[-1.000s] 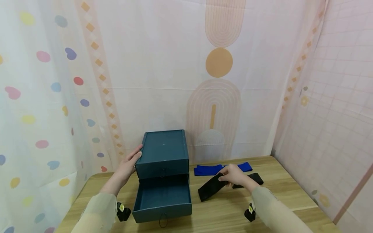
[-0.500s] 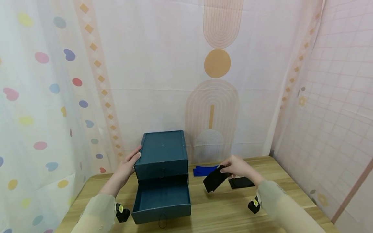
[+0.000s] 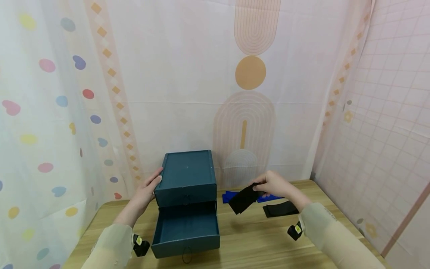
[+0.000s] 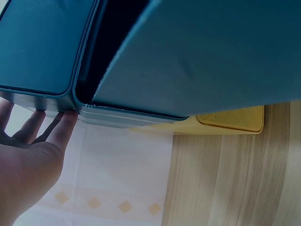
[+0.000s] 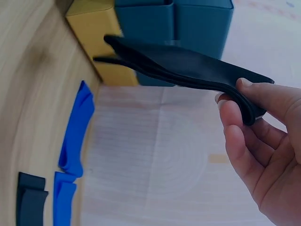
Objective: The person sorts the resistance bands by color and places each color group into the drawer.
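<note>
A teal drawer unit (image 3: 188,168) stands left of centre with its middle drawer (image 3: 188,224) pulled out and bare inside. My left hand (image 3: 146,192) rests against the unit's left side; in the left wrist view its fingertips (image 4: 69,117) touch the side edge. Thumb and fingers of my right hand (image 3: 273,185) pinch one end of a folded black strip of cloth (image 3: 244,198), raised over the table. Its loose layers spread apart at the far end in the right wrist view. Below that hand lies another folded black strip (image 3: 280,209).
Two folded blue strips of cloth, a left one (image 5: 75,132) and a right one (image 5: 63,200), lie near the table's back edge. A yellow bottom tier (image 4: 230,120) sits under the teal drawers. Patterned curtains (image 3: 188,93) hang behind the wooden table (image 3: 255,246).
My right hand has lifted the black strip off the table, moving up and slightly back. The second black strip shows more fully now. My left hand stays at the drawer unit.
</note>
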Demonstrator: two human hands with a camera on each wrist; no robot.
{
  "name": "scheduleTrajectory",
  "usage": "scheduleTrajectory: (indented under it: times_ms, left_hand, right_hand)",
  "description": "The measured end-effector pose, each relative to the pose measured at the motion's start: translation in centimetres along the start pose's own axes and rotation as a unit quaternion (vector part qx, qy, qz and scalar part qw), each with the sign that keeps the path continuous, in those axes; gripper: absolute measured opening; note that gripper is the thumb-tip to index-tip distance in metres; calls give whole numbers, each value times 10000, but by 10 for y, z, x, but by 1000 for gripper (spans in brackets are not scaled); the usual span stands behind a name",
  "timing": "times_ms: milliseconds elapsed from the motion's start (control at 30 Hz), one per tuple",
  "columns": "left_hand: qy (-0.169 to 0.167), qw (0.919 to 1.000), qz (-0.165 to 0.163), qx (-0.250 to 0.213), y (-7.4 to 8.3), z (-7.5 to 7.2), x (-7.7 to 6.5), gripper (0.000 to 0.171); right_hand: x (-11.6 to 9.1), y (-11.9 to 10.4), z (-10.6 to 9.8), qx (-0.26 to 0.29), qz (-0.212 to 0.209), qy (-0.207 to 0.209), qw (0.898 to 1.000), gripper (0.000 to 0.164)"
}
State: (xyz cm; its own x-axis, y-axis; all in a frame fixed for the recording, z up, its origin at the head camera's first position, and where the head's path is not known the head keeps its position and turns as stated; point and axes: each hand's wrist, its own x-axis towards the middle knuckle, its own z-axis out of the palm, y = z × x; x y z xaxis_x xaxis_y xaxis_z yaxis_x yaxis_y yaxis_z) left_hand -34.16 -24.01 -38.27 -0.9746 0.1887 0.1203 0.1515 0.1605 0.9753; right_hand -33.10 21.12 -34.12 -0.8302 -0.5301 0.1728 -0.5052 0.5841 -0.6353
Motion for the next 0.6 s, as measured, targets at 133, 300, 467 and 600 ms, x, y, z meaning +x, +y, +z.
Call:
scheduleTrajectory:
  times_ms: [133,300,467,600]
  left_hand:
    - [-8,10000,10,21,0,1,-1,63]
    - [-26,10000,67,-10,1,2,-2,63]
    - [-39,10000,52,7,2,3,-2,62]
    - [-51,10000,6,61,2,3,0,63]
  right_hand:
    - [1,-9,-3,-53,-135,7,9999,20]
    - [2,-25,-8,-179,-284,2,9994,20]
    - [2,-40,-12,-177,-329,-78,9993,20]
    - [3,-49,-14,-366,-537,-118,9978,20]
